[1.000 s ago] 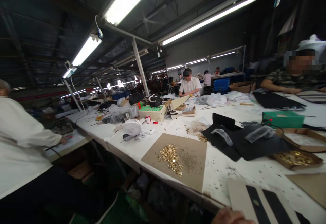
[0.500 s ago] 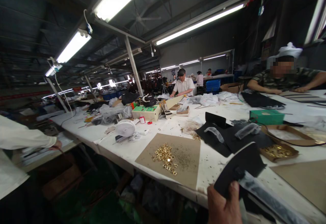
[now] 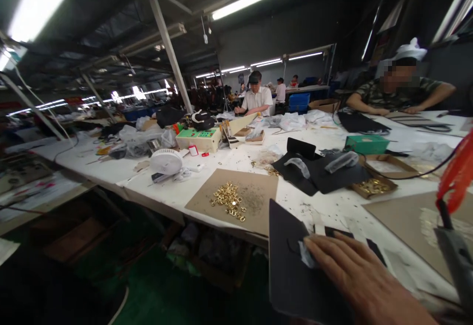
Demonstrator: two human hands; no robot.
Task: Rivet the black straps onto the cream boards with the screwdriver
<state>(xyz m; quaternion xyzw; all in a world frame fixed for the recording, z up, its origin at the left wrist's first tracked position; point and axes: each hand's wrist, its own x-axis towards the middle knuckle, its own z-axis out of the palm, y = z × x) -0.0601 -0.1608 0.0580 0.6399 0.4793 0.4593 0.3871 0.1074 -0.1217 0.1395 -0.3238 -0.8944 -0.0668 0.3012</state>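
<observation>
My right hand point(image 3: 358, 271) reaches in from the lower right, back upward, fingers bent over a plastic-wrapped part of a black bag panel point(image 3: 286, 266). The panel is tilted upright at the table's front edge, and its lower part runs out of view. My thumb is hidden. My left hand is out of view. Just beyond the panel, small gold metal buckles point(image 3: 227, 197) lie heaped on a brown board point(image 3: 199, 202). Farther back, another black panel point(image 3: 325, 177) with plastic-wrapped handles lies on the white table point(image 3: 140, 189).
A white fan point(image 3: 166, 161) and a cream machine with a green top point(image 3: 197, 140) stand to the left. At right are a green box point(image 3: 365, 144), a carton of gold pieces point(image 3: 373, 186) and a dark metal part with red material point(image 3: 456, 177). Two co-workers sit across the table.
The view has swung to the right and down. The hand seen gripping the panel by its edge is gone; my right hand now lies over the panel, which stands more upright.
</observation>
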